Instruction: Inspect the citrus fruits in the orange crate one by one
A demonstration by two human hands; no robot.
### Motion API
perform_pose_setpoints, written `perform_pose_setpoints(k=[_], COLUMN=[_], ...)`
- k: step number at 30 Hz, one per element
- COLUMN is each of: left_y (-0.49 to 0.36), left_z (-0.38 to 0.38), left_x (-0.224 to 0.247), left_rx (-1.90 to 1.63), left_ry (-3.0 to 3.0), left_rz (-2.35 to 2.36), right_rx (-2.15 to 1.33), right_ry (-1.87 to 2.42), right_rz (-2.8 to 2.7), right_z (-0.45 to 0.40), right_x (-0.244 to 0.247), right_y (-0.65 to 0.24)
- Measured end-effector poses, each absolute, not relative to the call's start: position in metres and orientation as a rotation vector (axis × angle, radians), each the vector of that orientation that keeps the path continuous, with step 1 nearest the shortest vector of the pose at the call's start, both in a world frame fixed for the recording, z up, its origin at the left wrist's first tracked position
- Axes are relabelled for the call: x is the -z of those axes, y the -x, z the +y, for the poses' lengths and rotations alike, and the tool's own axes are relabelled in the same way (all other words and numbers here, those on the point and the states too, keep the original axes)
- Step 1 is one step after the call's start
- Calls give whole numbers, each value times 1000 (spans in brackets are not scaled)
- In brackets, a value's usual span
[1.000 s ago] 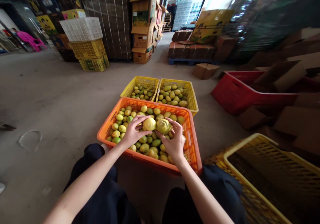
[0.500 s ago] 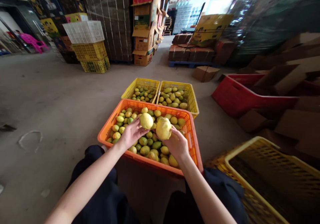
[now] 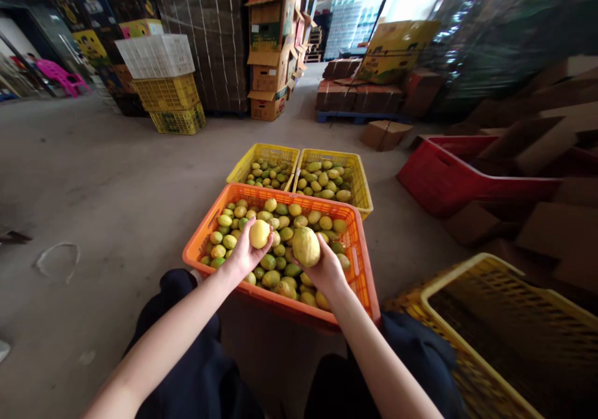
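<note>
My left hand (image 3: 248, 252) is closed around a smooth yellow lemon (image 3: 259, 234), with the fingers curled at its sides. A larger, bumpier yellow-green lemon (image 3: 306, 247) rests in the grip of my right hand (image 3: 326, 268), the thumb along its right side. Both hands are above an orange crate (image 3: 363, 269) that stands between my knees. Inside it lie many lemons (image 3: 271, 279), yellow, green and mixed in colour. The undersides of the two held lemons are hidden by my palms.
Two yellow crates (image 3: 359, 182) of lemons stand against the orange crate's far side. To the right are a yellow crate (image 3: 467, 350) and a red crate (image 3: 448, 182) among cardboard. Farther back are stacked crates (image 3: 170, 92), boxes (image 3: 266, 80) and a loaded pallet (image 3: 359, 117).
My left hand has moved slightly left and down with its lemon, its fingers now wrapped further round it. The right lemon has turned in my hand, showing a greener side.
</note>
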State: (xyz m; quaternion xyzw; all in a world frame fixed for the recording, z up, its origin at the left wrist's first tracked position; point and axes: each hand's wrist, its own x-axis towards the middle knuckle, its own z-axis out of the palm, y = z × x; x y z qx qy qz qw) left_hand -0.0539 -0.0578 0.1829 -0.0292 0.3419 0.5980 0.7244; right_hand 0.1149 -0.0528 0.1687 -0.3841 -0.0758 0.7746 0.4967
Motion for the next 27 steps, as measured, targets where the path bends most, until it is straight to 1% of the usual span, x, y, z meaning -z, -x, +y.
perform_pose_setpoints(k=[7, 13, 16, 19, 24, 27], left_y=[56, 56, 59, 61, 63, 64], left_z=[-58, -59, -58, -57, -59, -61], left_x=[-175, -184, -178, -168, -166, -173], left_rx=[-1256, -1294, -1220, -1177, -1146, -1150], left_ry=[196, 104, 77, 21, -86, -36], left_rz=[742, 874, 871, 861, 795, 870], right_rx=[-1893, -1891, -1858, -1935, -1974, -1956], right_ry=[1026, 1092, 1121, 1153, 1114, 1064], right_rz=[-154, -108, -103, -65, -67, -105], right_z=[-54, -54, -54, -54, -54, -54], right_x=[-166, -164, -163, -161, -153, -151], right_y=[-115, -114, -114, -117, -117, -117])
